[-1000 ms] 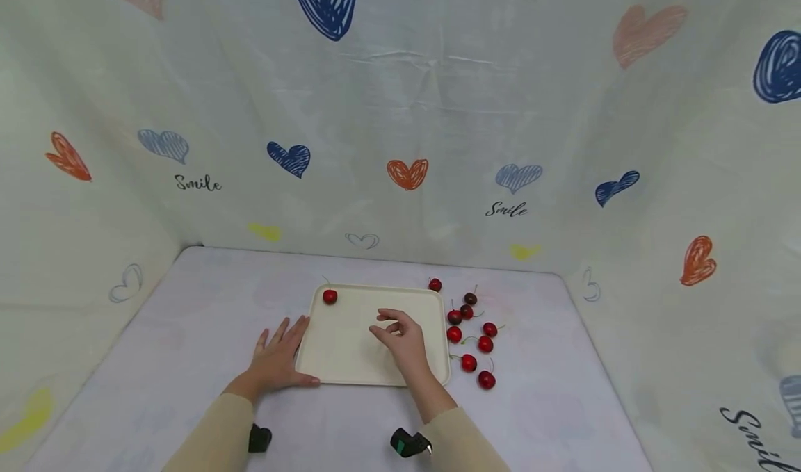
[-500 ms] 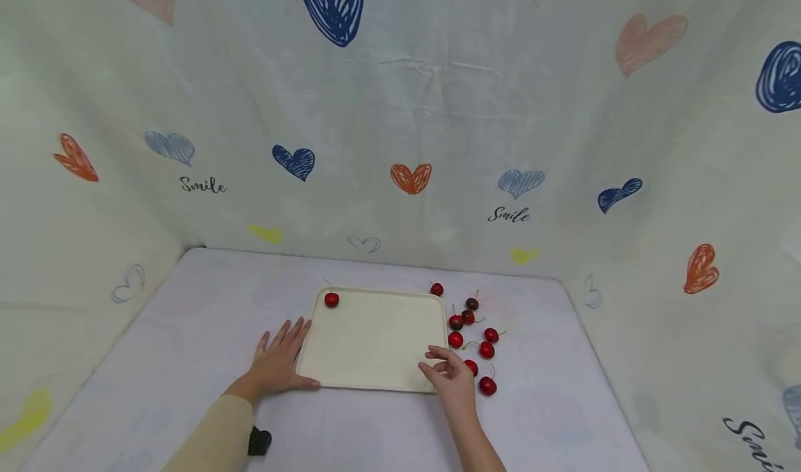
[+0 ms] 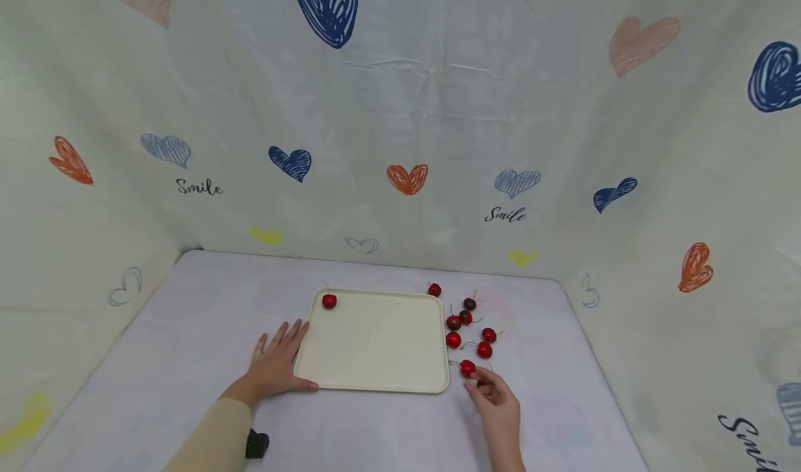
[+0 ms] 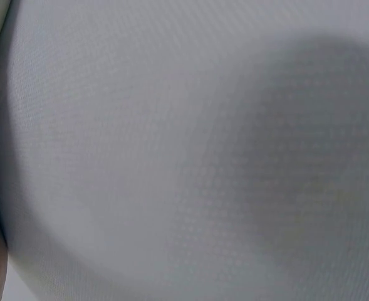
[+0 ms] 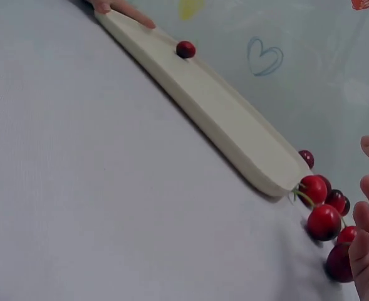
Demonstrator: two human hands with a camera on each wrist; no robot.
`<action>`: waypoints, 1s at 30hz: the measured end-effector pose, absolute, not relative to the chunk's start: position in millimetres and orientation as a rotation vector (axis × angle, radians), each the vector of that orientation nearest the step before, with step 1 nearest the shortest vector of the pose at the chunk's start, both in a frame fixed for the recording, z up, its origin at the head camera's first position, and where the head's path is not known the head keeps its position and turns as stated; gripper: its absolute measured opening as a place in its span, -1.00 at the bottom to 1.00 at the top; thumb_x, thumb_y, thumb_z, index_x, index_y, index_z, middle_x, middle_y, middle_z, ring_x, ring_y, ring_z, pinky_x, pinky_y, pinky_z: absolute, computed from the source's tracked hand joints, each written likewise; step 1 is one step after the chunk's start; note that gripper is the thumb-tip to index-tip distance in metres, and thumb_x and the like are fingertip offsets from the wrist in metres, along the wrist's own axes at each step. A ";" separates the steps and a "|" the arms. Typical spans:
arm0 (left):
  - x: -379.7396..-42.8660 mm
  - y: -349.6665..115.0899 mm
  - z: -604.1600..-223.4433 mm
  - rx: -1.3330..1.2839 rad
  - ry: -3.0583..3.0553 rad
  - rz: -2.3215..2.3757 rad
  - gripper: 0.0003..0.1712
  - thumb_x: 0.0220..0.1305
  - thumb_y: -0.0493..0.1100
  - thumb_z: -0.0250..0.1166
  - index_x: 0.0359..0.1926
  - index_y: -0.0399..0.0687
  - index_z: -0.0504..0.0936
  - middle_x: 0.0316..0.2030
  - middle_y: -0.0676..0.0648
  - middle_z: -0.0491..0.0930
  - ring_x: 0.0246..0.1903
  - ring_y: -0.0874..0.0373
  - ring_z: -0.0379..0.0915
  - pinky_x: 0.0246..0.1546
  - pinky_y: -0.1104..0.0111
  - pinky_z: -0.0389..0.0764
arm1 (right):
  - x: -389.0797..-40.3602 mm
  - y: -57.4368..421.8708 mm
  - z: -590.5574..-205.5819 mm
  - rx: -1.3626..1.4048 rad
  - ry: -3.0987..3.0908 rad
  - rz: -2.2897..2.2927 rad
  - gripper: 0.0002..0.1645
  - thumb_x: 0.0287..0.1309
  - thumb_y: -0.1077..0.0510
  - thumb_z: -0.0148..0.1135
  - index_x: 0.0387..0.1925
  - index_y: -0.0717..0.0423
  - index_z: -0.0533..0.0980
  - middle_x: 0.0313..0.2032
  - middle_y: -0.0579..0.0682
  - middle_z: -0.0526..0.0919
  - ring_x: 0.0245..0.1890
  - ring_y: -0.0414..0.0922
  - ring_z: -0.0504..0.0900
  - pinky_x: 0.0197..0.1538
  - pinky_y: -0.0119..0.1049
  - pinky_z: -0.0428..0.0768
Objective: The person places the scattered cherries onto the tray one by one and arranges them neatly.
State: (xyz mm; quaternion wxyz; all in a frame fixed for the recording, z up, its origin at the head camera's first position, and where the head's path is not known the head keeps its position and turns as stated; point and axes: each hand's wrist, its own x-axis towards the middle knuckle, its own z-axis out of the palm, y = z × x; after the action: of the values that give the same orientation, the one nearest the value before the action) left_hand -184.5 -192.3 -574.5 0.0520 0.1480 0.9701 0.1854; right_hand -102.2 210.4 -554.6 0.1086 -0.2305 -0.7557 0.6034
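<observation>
A cream tray (image 3: pixel 375 343) lies on the table with one red cherry (image 3: pixel 329 301) in its far left corner. My left hand (image 3: pixel 274 369) rests at the tray's left edge, fingers spread and thumb at the near corner. Right of the tray, my right hand (image 3: pixel 498 404) reaches down over the nearest cherries, thumb and fingers parted. A bright red cherry (image 3: pixel 467 368) shows just beyond its fingertips. Another, darker cherry (image 5: pixel 339 263) sits beside the thumb in the right wrist view, mostly hidden by the fingers in the head view.
Several more cherries, such as a dark one (image 3: pixel 470 304) and a red one (image 3: pixel 484 350), lie scattered along the tray's right side. A white cloth (image 3: pixel 206 319) covers the table. Behind it hangs a curtain (image 3: pixel 350 201) printed with hearts.
My right hand has moved from over the tray rightward and toward the near cherries. The left hand has stayed at the tray's edge, and the cherry in the tray keeps its place.
</observation>
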 end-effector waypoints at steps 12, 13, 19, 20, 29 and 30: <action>-184.7 -192.5 -574.1 0.425 2.944 0.570 0.51 -0.33 0.53 0.44 0.47 -0.27 0.05 0.46 -0.34 0.00 0.42 -0.32 -0.22 0.29 -0.29 -0.30 | -93.2 232.3 -573.6 -0.838 -2.232 1.584 -0.56 0.09 0.18 0.44 0.03 0.15 0.59 -0.14 0.09 0.63 -0.38 -0.19 0.52 -0.49 -0.44 0.50; -184.4 -192.4 -573.8 0.423 2.946 0.568 0.51 -0.33 0.53 0.44 0.47 -0.27 0.05 0.46 -0.34 0.00 0.42 -0.33 -0.22 0.29 -0.30 -0.30 | -93.6 233.6 -575.1 -0.833 -2.241 1.550 -0.56 0.08 0.18 0.44 0.03 0.16 0.60 -0.13 0.09 0.63 -0.38 -0.19 0.51 -0.49 -0.45 0.48; -182.4 -191.3 -569.7 0.405 2.938 0.563 0.50 -0.33 0.47 0.49 0.48 -0.28 0.05 0.45 -0.34 0.01 0.43 -0.33 -0.21 0.28 -0.31 -0.28 | -98.7 236.1 -579.6 -0.800 -2.297 1.429 -0.53 0.03 0.18 0.48 0.02 0.16 0.60 -0.08 0.06 0.53 -0.38 -0.20 0.43 -0.51 -0.48 0.41; -182.3 -191.2 -569.5 0.405 2.939 0.560 0.50 -0.33 0.47 0.49 0.48 -0.28 0.05 0.45 -0.34 0.01 0.43 -0.33 -0.21 0.28 -0.31 -0.28 | -99.5 236.2 -579.5 -0.805 -2.307 1.425 -0.52 0.02 0.17 0.49 0.02 0.16 0.60 -0.08 0.05 0.51 -0.38 -0.20 0.43 -0.51 -0.48 0.40; -182.7 -191.5 -569.1 0.422 2.946 0.571 0.49 -0.32 0.46 0.50 0.47 -0.29 0.05 0.45 -0.34 0.02 0.42 -0.33 -0.20 0.28 -0.31 -0.27 | -103.9 238.8 -583.3 -0.810 -2.383 1.367 -0.50 0.00 0.21 0.48 0.03 0.23 0.59 -0.14 0.11 0.50 -0.42 -0.13 0.43 -0.50 -0.45 0.37; -182.6 -191.5 -569.2 0.422 2.945 0.575 0.49 -0.32 0.45 0.50 0.47 -0.29 0.06 0.45 -0.34 0.02 0.42 -0.33 -0.21 0.28 -0.31 -0.27 | -104.1 238.6 -584.4 -0.807 -2.384 1.355 -0.50 0.00 0.22 0.48 0.02 0.22 0.60 -0.16 0.09 0.51 -0.43 -0.14 0.43 -0.50 -0.44 0.37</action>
State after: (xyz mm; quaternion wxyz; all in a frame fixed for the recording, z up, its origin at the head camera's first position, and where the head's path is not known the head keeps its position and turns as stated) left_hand -182.6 -191.5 -569.2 0.0559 0.1389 0.9704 0.1895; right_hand -104.1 238.6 -584.4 0.1408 -0.2795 -0.8257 0.4693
